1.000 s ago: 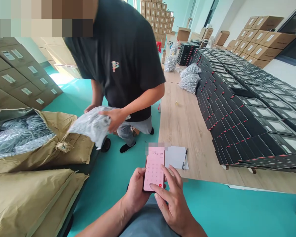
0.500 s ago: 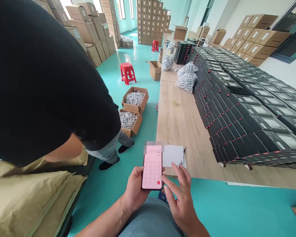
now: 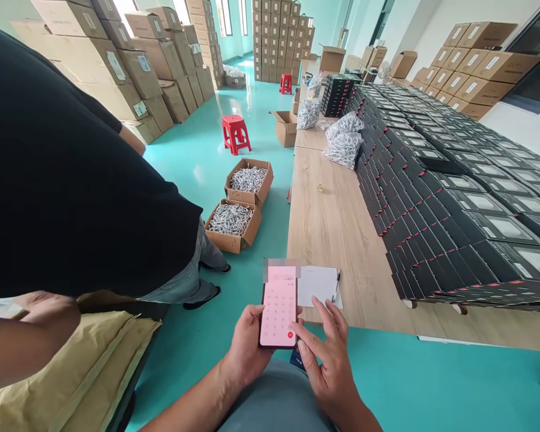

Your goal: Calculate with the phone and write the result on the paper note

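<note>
You've got the smartphone (image 3: 278,315) in your left hand (image 3: 247,339), fingers wrapped around its edge and holding it firmly upright, with a pink calculator up on the screen. The digits are too small to read. Your right hand (image 3: 326,366) isn't gripping anything: it's open above the lower corner of the phone, fingers spread, with the index finger close to the keypad. Just past the phone, a sheet of white paper (image 3: 318,287) and a black pen (image 3: 337,286) lie on the wooden table (image 3: 337,252).

As for how far things have got, the black boxes (image 3: 459,204) already fill the table's far side in tight rows, and two bags of cable coils (image 3: 342,141) sit beside them. On the floor, two open cardboard boxes (image 3: 227,240) are well stocked with coils. Your co-worker (image 3: 72,168) in the black T-shirt is bent over on your left, with one hand (image 3: 45,312) by a kraft paper sack (image 3: 67,372). Tall stacks of cartons (image 3: 279,42) line the room, but you can't tell from here how much is left.
</note>
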{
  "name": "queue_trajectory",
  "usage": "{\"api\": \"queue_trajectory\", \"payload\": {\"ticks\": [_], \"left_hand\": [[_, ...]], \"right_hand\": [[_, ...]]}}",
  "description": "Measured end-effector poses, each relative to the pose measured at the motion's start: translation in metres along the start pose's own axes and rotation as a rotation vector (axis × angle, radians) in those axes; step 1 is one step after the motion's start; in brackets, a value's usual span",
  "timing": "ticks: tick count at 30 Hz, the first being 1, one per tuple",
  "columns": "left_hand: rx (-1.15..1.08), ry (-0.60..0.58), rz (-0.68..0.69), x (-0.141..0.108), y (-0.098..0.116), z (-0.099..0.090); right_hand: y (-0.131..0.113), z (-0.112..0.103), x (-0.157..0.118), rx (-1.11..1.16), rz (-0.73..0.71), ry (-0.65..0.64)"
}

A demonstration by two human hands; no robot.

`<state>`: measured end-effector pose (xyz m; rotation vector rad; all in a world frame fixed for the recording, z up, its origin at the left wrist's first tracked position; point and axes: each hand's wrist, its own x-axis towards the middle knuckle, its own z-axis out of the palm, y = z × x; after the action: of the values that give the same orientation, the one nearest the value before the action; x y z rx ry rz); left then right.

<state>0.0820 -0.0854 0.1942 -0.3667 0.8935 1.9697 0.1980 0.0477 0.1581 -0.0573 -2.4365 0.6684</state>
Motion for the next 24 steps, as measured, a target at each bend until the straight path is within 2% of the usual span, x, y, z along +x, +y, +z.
{"api": "queue_trajectory", "payload": {"ticks": [7, 16, 21, 24], "left_hand": [[0.010, 0.044, -0.007, -0.002, 0.000, 0.003], [-0.026, -0.081, -0.012, 0.001, -0.001, -0.003], [-0.027, -0.066, -0.019, 0.001, -0.004, -0.002], [-0.045, 0.008, -0.011, 0.001, -0.008, -0.002]], "right_hand": [[0.000, 0.002, 0.003, -0.005, 0.008, -0.012], [-0.007, 0.002, 0.004, -0.002, -0.056, -0.086], [-0.013, 0.004, 0.008, -0.006, -0.062, -0.119], [-0.019, 0.005, 0.014, -0.008, -0.065, -0.152]]}}
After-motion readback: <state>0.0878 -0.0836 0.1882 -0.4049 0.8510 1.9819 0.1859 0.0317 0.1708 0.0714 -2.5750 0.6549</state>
